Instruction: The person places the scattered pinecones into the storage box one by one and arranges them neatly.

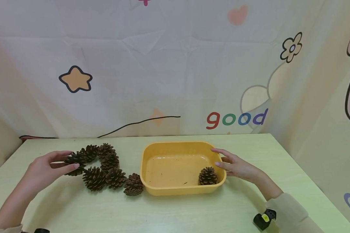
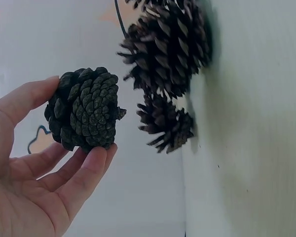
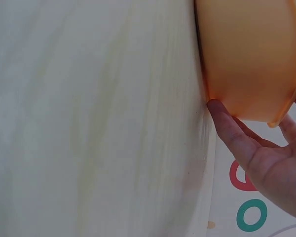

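Observation:
My left hand (image 1: pixel 43 166) pinches a dark brown pine cone (image 2: pixel 84 111) between thumb and fingertips, at the left of the table. In the left wrist view its scaly base and short stem show, and it looks apart from the other cones. Several more pine cones (image 1: pixel 94 178) lie in a loose ring just right of that hand. A yellow plastic basin (image 1: pixel 180 191) stands at the middle, with one pine cone (image 1: pixel 208 176) in its front right corner. At the basin's right end my right hand (image 1: pixel 240 166) grips the rim, some fingers against the outer wall.
One pine cone (image 1: pixel 133 184) lies right beside the basin's left wall. The pale wooden table (image 1: pixel 105 213) ends at a printed cloth backdrop (image 1: pixel 119 81) behind and at the sides. A black wrist camera (image 1: pixel 263 220) sits by the right sleeve.

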A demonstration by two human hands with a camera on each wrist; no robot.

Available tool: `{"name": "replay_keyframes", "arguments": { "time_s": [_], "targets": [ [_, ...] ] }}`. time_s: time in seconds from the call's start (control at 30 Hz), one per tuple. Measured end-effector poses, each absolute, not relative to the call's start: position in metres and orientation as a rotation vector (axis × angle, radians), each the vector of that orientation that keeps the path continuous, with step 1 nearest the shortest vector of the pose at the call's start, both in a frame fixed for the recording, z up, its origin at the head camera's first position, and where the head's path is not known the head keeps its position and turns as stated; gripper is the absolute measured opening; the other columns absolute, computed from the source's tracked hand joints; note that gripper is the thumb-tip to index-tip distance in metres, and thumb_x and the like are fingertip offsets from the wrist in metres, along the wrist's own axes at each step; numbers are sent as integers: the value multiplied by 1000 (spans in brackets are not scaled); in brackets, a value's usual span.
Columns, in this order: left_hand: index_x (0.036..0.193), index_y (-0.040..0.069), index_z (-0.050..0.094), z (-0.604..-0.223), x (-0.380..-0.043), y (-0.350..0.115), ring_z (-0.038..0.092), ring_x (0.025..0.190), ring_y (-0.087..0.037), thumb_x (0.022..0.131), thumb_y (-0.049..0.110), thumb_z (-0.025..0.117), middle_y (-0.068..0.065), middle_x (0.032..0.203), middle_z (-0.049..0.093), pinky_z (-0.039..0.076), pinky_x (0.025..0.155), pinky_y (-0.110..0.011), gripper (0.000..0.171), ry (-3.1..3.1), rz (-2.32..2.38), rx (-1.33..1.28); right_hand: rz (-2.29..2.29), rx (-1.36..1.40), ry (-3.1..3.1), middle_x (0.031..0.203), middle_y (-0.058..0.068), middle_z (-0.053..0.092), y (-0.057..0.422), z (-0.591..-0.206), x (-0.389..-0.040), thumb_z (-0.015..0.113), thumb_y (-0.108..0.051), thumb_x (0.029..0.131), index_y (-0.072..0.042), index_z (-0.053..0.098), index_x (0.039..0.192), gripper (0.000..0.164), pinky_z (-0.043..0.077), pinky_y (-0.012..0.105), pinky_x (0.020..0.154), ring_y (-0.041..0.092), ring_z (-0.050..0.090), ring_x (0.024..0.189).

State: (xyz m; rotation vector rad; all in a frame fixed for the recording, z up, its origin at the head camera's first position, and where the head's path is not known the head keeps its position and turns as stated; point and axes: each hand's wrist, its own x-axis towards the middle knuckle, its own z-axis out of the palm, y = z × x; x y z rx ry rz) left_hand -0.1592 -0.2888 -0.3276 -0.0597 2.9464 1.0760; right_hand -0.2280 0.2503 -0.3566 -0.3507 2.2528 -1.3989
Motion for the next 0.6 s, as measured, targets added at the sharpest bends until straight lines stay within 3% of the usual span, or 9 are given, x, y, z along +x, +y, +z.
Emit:
{"name": "replay_keyframes", "arguments": {
  "time_s": [0.6],
  "targets": [
    [133, 9, 44, -319, -148, -252, 54, 109, -32, 81, 46, 63, -16, 130, 48, 48, 76, -45, 67, 2973, 1223, 23, -1387, -324, 2280, 146, 24, 16, 250, -359, -228, 55, -33, 91, -17, 20, 145, 67, 42, 49, 93, 45, 28, 127]
  ]
}}
